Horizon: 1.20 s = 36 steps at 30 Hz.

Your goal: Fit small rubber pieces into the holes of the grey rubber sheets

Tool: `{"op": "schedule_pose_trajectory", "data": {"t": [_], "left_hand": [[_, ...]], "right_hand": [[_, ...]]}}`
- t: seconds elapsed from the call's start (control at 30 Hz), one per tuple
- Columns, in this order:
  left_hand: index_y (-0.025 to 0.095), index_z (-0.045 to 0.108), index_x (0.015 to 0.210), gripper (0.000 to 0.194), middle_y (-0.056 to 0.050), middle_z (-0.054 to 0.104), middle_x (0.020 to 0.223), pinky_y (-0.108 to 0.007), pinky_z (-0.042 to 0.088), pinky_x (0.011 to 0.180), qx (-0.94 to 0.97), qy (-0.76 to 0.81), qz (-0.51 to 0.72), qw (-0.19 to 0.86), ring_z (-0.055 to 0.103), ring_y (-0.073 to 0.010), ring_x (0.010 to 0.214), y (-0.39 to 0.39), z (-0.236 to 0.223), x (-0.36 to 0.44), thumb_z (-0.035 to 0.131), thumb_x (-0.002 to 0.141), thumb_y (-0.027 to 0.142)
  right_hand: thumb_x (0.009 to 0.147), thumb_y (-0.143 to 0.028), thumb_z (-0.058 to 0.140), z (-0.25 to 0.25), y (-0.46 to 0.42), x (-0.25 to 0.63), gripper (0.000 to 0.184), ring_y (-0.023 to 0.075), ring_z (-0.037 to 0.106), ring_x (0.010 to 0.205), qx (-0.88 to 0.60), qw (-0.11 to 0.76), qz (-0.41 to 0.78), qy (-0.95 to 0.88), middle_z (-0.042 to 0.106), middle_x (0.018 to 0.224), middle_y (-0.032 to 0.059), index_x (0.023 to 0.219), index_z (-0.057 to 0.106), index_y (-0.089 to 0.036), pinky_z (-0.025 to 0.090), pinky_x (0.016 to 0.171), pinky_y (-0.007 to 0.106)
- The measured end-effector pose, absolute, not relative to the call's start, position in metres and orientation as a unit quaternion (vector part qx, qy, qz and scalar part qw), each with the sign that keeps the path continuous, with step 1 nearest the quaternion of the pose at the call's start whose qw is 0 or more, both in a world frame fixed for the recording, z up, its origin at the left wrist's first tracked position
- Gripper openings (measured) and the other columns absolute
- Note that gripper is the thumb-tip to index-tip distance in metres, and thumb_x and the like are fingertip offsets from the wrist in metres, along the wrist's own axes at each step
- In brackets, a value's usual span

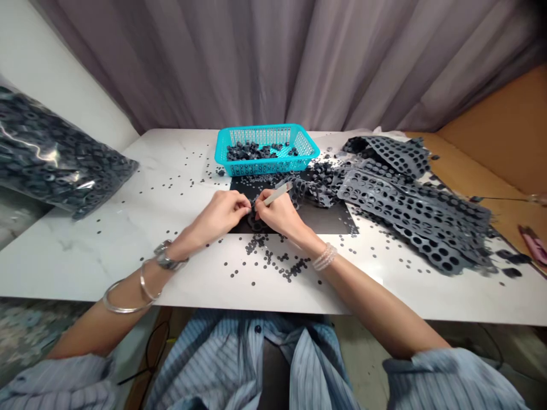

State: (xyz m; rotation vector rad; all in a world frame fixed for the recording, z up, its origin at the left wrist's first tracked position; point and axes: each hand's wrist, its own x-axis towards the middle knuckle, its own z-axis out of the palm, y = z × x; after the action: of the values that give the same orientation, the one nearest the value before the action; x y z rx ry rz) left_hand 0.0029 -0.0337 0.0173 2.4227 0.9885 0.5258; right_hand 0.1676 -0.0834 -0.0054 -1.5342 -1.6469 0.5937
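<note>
A pale pen-shaped tool (277, 194) slants up out of my right hand (278, 213), whose fingers are closed around it. Its tip is hidden at the fingers. Just to the left, my left hand (225, 212) has thumb and fingertips pinched together; whatever they hold is too small or hidden to make out. Both hands work close together over a black mat (325, 219). Dark perforated rubber sheeting (316, 192) lies bunched beyond my right hand, and dark bits sit under my fingertips.
A turquoise basket (267, 169) holding small black rubber pieces stands behind the hands. Large perforated sheets (410, 210) are piled on the right. A clear bag (55, 154) of black rings is at left. Small black discs (294, 267) litter the white table (179, 279).
</note>
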Motion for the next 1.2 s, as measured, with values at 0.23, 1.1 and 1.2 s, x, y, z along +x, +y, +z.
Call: {"op": "schedule_pose_trajectory", "data": {"t": [0.23,1.1,1.2], "left_hand": [[0.017,0.073,0.085,0.021,-0.001,0.063,0.076,-0.021,0.042,0.060,0.632,0.418,0.357,0.546,0.054,-0.0087,0.065,-0.011,0.037,-0.020,0.080,0.071,0.031],[0.017,0.073,0.092,0.015,-0.006,0.066,0.091,-0.033,0.046,0.076,0.844,0.403,0.253,0.248,0.060,-0.0176,0.080,-0.021,0.008,-0.001,0.065,0.080,0.022],[0.017,0.073,0.098,0.019,-0.007,0.065,0.097,-0.034,0.046,0.082,0.887,0.376,0.212,0.162,0.060,-0.0198,0.088,-0.024,0.005,0.000,0.062,0.083,0.021]], "right_hand": [[0.079,-0.012,0.051,-0.010,-0.079,0.176,0.021,0.0140,0.061,0.057,-0.581,0.418,0.311,-0.626,0.067,0.057,0.0035,0.059,0.056,-0.018,0.043,0.057,0.023],[0.087,-0.038,0.058,0.024,-0.083,0.289,0.027,0.0287,0.063,0.081,-0.811,0.338,-0.105,-0.466,0.066,0.078,0.0163,0.090,0.067,-0.013,0.045,0.073,0.042],[0.088,-0.049,0.056,0.026,-0.087,0.311,0.042,0.0315,0.061,0.086,-0.818,0.349,-0.138,-0.436,0.065,0.083,0.0183,0.102,0.065,-0.010,0.045,0.076,0.046]]}}
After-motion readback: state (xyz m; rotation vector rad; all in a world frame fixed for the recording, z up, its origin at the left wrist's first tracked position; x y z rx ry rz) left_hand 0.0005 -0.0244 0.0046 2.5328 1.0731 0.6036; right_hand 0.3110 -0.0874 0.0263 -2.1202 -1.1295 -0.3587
